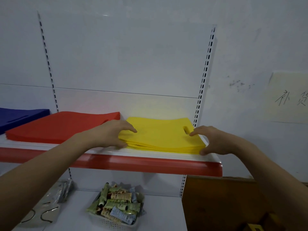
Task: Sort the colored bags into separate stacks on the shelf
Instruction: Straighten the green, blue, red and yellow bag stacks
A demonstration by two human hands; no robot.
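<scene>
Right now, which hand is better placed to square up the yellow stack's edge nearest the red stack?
Left. The left hand already touches the yellow stack on the side facing the red stack. The right hand is at the opposite end.

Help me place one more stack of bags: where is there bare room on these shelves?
The top shelf is crowded: blue, red and yellow stacks lie close together, leaving only a thin front strip. The hands flank the yellow stack. The lower shelf has bare room between the basket and the brown box.
</scene>
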